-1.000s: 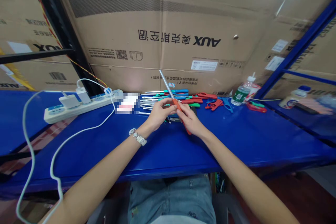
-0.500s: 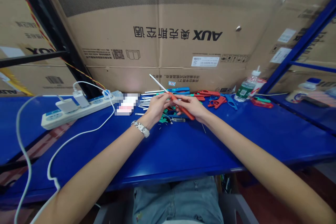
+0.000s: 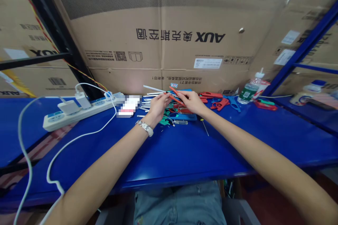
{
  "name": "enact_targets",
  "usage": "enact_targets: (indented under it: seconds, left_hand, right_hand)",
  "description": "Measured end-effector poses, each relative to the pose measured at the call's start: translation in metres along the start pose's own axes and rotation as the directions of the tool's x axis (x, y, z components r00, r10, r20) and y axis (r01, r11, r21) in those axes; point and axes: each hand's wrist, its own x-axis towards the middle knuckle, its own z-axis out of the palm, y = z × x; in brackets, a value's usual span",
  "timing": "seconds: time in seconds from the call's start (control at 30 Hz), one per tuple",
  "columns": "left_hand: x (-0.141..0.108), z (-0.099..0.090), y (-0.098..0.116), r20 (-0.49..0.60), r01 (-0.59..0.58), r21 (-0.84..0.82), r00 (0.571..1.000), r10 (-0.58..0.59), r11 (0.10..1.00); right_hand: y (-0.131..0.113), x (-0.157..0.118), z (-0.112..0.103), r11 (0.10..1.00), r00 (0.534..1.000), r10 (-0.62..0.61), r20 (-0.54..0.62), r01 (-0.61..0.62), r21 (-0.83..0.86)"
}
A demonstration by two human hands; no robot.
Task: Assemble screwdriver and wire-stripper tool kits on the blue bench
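My left hand pinches a long-nosed lighter near where its thin silver tube meets the orange-red body. My right hand has its fingers closed on an orange-red handle shell. A second orange-red piece sticks out above the right fingers, apart from the lower one. The fingers hide how these pieces join. Beneath both hands lies a pile of lighter parts, with silver tubes to the left, green pieces in front and a blue shell on the right.
Red lighter shells and a blue one lie to the right, before a bottle. A small yellow-headed screwdriver is near my right wrist. On the left are a power strip and white cable. Cardboard stands behind.
The silver tube has swung down to a flatter angle. Two orange-red pieces now show apart at my right hand, where one long body showed before. My right hand has shifted slightly up and left.
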Motion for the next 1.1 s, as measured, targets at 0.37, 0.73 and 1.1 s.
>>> enact_targets:
  seconds: [0.37, 0.73, 1.1]
  left_hand:
    - [-0.005, -0.01, 0.003, -0.141, 0.001, 0.036, 0.99, 0.004, 0.999]
    - [0.003, -0.012, -0.007, -0.164, 0.036, 0.049, 0.986, -0.027, 0.998]
    - [-0.004, -0.008, -0.002, -0.225, 0.041, -0.019, 0.973, -0.045, 0.999]
  right_hand:
    - [-0.007, 0.048, -0.015, 0.846, 0.954, -0.156, 0.255, 0.262, -0.464]
    - [-0.003, 0.047, -0.015, 0.898, 0.988, -0.066, 0.14, 0.12, -0.422]
    - [0.01, 0.057, -0.011, 0.913, 0.997, -0.056, -0.061, 0.026, -0.406]
